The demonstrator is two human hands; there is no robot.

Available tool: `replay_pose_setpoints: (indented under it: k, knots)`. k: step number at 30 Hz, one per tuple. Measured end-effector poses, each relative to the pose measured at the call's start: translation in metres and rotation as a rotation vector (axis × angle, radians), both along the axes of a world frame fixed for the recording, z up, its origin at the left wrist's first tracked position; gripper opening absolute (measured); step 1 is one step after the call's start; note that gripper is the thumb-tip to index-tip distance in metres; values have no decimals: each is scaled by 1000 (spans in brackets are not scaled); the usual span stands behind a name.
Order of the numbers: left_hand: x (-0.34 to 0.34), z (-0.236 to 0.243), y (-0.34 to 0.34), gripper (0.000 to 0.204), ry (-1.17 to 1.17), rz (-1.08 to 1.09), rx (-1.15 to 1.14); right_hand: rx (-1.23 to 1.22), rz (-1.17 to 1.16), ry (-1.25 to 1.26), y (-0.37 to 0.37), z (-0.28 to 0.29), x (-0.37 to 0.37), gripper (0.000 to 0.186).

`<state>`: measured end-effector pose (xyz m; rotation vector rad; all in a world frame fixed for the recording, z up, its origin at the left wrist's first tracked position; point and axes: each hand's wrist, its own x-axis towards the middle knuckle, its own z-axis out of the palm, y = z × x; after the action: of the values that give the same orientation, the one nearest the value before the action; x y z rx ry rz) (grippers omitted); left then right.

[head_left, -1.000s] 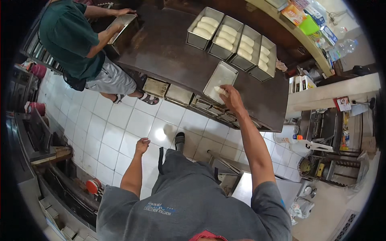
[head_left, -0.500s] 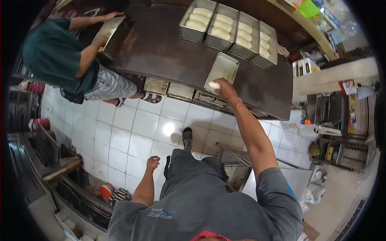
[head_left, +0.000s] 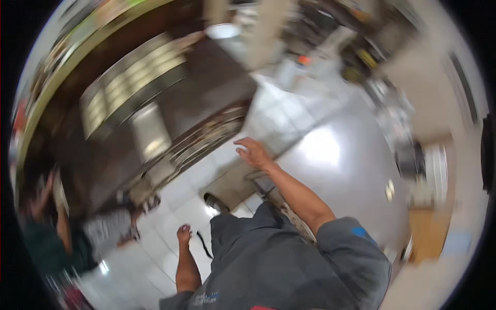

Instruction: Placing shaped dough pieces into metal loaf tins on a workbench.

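My right hand (head_left: pixel 254 153) is held out past the corner of the dark table (head_left: pixel 212 103), over the floor beside a shiny metal-topped table (head_left: pixel 351 196). Its fingers are spread and hold nothing. Low at my side hangs my left hand (head_left: pixel 184 233), fingers loosely bent, with nothing visible in it. On the dark table a metal loaf tin (head_left: pixel 147 124) has a pale dough piece (head_left: pixel 154 148) at its near end. Behind it, a row of loaf tins (head_left: pixel 155 85) holds several pale dough rolls, smeared by motion.
A co-worker in a dark green top (head_left: pixel 46 248) stands at the far left by the dark table. Two small pale pieces (head_left: pixel 389 190) lie on the metal-topped table. Tins fill a shelf (head_left: pixel 206 132) under the dark table. White tiles (head_left: pixel 155 258) cover the floor.
My view has swung to the right, toward the metal-topped table. The right hand has let go of the dough piece, now in the single tin, and drawn away. My left hand still hangs low.
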<state>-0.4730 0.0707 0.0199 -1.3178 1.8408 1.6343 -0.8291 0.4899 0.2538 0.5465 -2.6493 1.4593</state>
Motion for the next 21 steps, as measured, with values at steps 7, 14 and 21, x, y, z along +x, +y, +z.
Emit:
replay_pose_setpoints:
  k: [7,14,21]
  knots:
    - [-70,26,77,27,-50,-268,197,186,-788,195,378,0,156,28]
    - [-114,103,251,38,38,-712,34,667,-1250,213,681,4,354,50]
    - [-119,164,284,40,204,-907,-269,1019,-1207,47,804,4,394,57]
